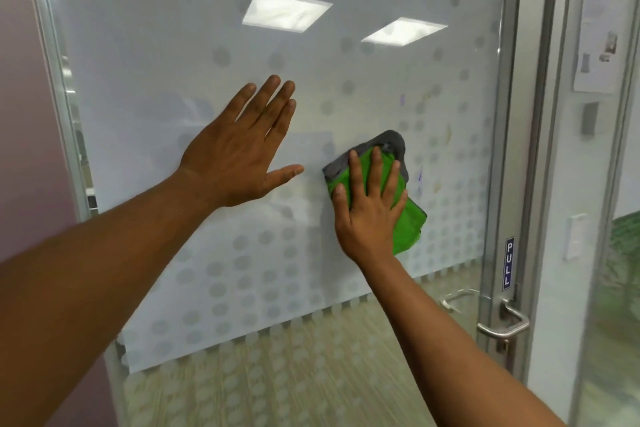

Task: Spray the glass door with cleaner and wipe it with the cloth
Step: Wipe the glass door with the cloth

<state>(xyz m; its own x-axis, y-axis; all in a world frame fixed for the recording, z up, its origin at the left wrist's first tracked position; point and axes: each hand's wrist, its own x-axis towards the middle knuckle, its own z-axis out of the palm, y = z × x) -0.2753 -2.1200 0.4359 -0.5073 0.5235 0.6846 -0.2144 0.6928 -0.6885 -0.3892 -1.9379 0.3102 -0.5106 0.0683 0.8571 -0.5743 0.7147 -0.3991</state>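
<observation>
The glass door (166, 45) fills the view, frosted with a pattern of grey dots. A green and grey cloth (407, 218) lies flat on the glass right of centre. My right hand (367, 208) presses it against the pane with straight, spread fingers. My left hand (242, 149) rests flat on the frosted glass to the left of the cloth, fingers straight, holding nothing. No spray bottle is in view.
The door's metal frame (502, 184) runs down the right side, with a blue PULL sticker (508, 263) and a lever handle (504, 326) below it. A pink wall (31, 149) borders the left. Papers (601, 28) hang behind the right-hand glass panel.
</observation>
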